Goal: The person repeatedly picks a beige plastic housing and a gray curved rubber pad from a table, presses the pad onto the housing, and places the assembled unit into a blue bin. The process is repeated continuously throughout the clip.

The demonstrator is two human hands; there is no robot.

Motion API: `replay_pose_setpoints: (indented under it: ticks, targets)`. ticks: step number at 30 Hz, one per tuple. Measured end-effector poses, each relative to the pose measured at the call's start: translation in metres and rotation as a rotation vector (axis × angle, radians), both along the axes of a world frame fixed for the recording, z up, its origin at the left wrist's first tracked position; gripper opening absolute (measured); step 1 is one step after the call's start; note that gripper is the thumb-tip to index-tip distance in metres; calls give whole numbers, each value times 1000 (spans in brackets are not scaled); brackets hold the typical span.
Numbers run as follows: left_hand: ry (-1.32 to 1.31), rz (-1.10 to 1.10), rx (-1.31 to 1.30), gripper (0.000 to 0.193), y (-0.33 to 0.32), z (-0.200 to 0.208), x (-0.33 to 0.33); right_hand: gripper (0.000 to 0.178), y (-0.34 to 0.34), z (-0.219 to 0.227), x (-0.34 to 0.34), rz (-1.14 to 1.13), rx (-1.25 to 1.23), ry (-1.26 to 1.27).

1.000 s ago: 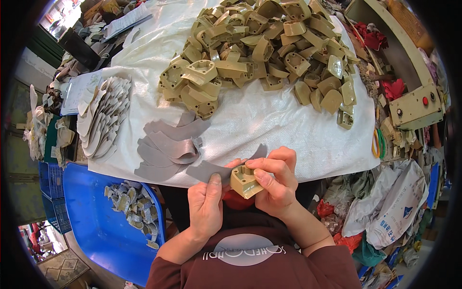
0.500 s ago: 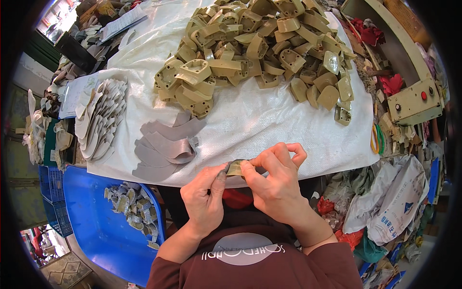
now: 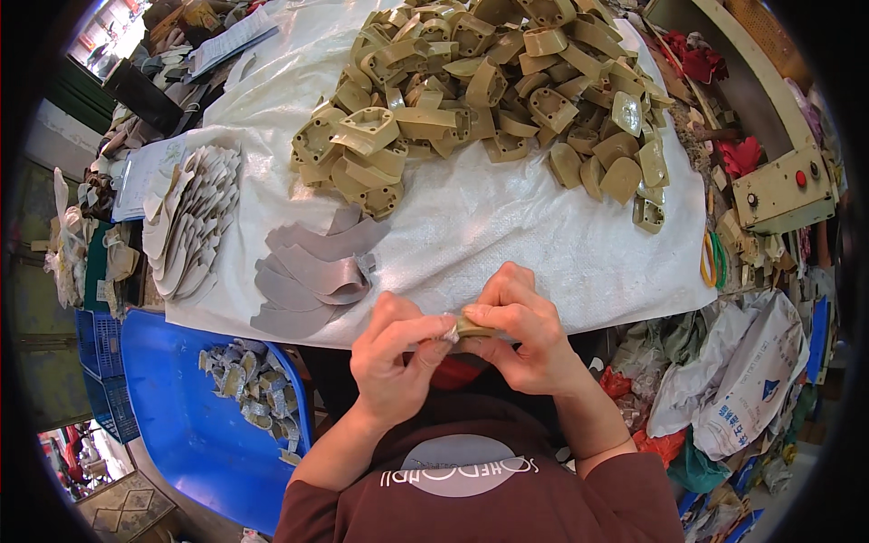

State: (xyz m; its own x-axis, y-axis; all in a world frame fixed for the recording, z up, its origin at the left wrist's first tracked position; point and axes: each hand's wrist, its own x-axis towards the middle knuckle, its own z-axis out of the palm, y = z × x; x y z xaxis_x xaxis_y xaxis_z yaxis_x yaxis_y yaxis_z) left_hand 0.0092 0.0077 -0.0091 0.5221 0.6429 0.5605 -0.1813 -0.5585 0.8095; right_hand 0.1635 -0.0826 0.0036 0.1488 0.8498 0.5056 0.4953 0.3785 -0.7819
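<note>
By the near edge of the white sheet [image 3: 507, 213], we pinch a tan heel [image 3: 468, 327] in our right hand [image 3: 525, 330]; our left hand [image 3: 396, 355] seems to grip its other end, though it's mostly hidden.

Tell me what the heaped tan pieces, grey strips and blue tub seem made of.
Tan pieces: probably hard moulded plastic, glossy, with highlights and holes. Grey strips: perhaps fabric or synthetic leather, matte, thin, curling. Blue tub: likely plastic, smooth, evenly coloured.

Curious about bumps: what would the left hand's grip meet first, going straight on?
Rightward, probably the tan piece, which the left hand's grip seems to touch, then the right hand's grip; depth is unclear.
</note>
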Motion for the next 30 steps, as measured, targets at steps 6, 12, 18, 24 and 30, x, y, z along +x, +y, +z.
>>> replay_pose_setpoints:
  ticks: [6,12,18,24,30]
  targets:
    - [-20,76,119,19,-7,-1,1,34,0,18,-5,100,-92,-205]
    - [-34,165,260,29,-1,4,-3,34,6,0,-5,-90,177,-303]
    - [-9,184,240,31,12,3,-19,34,-7,26,-11,-144,31,-138]
    - [-165,-22,69,30,-2,22,-4,33,-15,-1,-25,-55,-345,1152]
    - [49,-18,345,26,-7,8,-9,25,-31,0,-26,-35,-323,1142]
